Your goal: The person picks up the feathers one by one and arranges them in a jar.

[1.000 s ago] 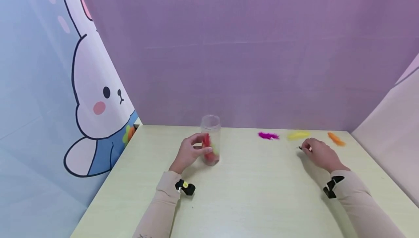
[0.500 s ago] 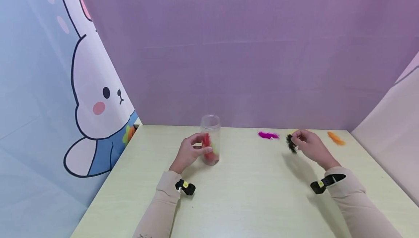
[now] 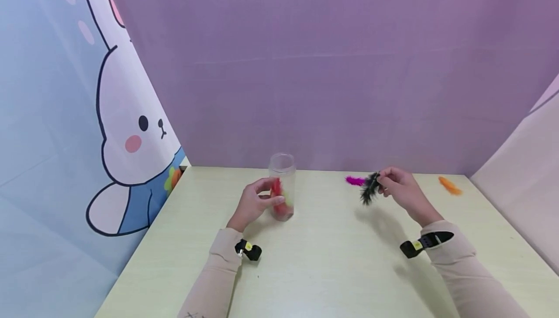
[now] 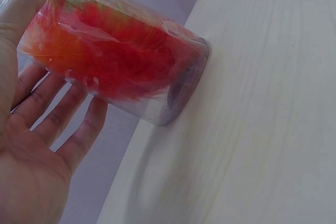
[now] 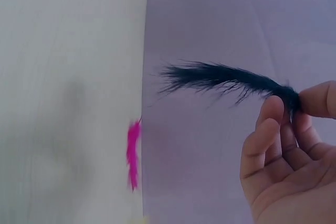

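My left hand [image 3: 254, 201] grips a clear plastic jar [image 3: 287, 172] that stands upright on the table, thumb on one side and fingers on the other. Red, orange and green feathers [image 4: 121, 45] fill the jar's lower part. Between thumb and fingertips my right hand [image 3: 403, 192] pinches a black feather [image 3: 369, 189] by one end, the rest hanging down to the left above the table. In the right wrist view the same feather [image 5: 220, 77] looks dark blue-green and curves away from the fingers. The open mouth of the jar faces up.
A magenta feather [image 3: 354, 180] lies near the table's back edge, partly behind the black one. Farther right rests an orange feather [image 3: 450, 186]. A purple cloth [image 3: 323, 90] rises behind the pale table [image 3: 327, 269], and a rabbit-print cloth [image 3: 126, 114] hangs at the left.
My right hand has lifted the black feather and carried it left, past the yellow feather to beside the magenta one. My left hand stays on the jar.
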Demonstrator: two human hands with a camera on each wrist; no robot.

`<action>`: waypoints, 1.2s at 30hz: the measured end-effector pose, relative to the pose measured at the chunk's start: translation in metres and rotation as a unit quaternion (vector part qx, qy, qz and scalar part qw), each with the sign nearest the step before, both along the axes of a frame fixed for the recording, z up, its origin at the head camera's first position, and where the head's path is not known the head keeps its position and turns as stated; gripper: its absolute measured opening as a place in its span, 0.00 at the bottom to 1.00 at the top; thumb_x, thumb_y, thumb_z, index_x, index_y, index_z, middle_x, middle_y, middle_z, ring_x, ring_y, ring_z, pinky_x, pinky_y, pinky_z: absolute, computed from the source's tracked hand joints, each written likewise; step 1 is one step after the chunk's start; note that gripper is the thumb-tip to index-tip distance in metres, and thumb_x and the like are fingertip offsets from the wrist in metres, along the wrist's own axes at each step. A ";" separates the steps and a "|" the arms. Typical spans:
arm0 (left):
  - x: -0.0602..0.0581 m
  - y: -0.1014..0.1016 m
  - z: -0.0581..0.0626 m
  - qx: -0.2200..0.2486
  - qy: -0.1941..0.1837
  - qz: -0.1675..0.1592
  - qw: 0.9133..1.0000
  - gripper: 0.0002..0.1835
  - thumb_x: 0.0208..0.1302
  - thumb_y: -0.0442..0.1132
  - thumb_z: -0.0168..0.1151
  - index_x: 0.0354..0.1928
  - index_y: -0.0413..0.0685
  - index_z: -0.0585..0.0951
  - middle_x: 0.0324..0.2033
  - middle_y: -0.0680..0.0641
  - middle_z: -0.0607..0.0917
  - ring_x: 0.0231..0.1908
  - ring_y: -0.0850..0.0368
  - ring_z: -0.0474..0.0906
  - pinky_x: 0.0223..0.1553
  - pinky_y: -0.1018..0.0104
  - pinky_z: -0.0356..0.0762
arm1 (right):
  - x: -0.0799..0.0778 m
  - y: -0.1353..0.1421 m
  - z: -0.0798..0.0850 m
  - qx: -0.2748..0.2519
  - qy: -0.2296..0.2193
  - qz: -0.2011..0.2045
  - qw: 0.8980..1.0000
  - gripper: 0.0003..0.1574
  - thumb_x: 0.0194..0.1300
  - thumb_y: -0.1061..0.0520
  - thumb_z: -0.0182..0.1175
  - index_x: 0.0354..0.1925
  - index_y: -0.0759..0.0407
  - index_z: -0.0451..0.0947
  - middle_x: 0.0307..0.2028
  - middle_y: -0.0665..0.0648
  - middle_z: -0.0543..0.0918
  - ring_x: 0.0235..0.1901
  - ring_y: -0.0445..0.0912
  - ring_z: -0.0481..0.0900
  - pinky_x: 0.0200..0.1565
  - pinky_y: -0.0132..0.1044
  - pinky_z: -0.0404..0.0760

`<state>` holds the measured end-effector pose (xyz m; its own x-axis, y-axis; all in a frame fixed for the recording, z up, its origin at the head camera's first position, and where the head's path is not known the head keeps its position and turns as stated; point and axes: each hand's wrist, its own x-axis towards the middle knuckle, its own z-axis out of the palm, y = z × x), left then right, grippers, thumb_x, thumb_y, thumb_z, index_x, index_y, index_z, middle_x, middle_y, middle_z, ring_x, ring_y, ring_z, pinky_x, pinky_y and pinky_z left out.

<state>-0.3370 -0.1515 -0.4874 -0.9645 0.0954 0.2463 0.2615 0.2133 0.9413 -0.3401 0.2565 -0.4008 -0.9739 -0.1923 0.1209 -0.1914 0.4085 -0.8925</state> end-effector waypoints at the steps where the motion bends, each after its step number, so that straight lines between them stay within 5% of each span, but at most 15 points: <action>1: 0.000 0.000 0.000 0.000 0.000 0.000 1.000 0.31 0.53 0.42 0.81 0.60 0.53 0.83 0.53 0.45 0.87 0.55 0.51 0.81 0.57 0.56 0.85 | 0.001 -0.002 0.001 -0.006 -0.005 0.001 1.000 0.14 0.79 0.56 0.52 0.49 0.68 0.71 0.34 0.44 0.81 0.33 0.39 0.82 0.37 0.34 0.84; 12: 0.002 0.001 0.001 -0.001 -0.004 0.007 1.000 0.30 0.53 0.41 0.81 0.60 0.52 0.83 0.53 0.45 0.87 0.55 0.51 0.81 0.57 0.55 0.85 | 0.008 -0.029 0.015 -0.056 -0.051 0.007 0.997 0.15 0.80 0.52 0.50 0.50 0.65 0.69 0.37 0.50 0.79 0.35 0.41 0.81 0.39 0.32 0.84; 24: 0.002 0.000 0.000 0.002 -0.010 0.001 1.000 0.30 0.52 0.41 0.81 0.60 0.53 0.83 0.53 0.45 0.87 0.55 0.52 0.81 0.56 0.58 0.85 | 0.010 -0.053 0.029 -0.148 -0.062 0.040 0.986 0.05 0.79 0.57 0.52 0.42 0.57 0.70 0.32 0.49 0.80 0.34 0.40 0.83 0.40 0.30 0.85; 36: 0.002 0.000 0.001 -0.001 -0.004 0.000 1.000 0.31 0.53 0.41 0.81 0.60 0.53 0.83 0.53 0.45 0.87 0.55 0.51 0.81 0.57 0.57 0.85 | 0.011 -0.077 0.048 -0.177 -0.068 0.066 0.980 0.09 0.80 0.54 0.51 0.45 0.60 0.67 0.35 0.51 0.80 0.38 0.42 0.84 0.46 0.32 0.86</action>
<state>-0.3348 -0.1516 -0.4860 -0.9667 0.0948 0.2376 0.2529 0.2149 0.9433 -0.3296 0.1798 -0.3524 -0.9550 -0.2875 0.0728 -0.0907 0.0491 -0.9947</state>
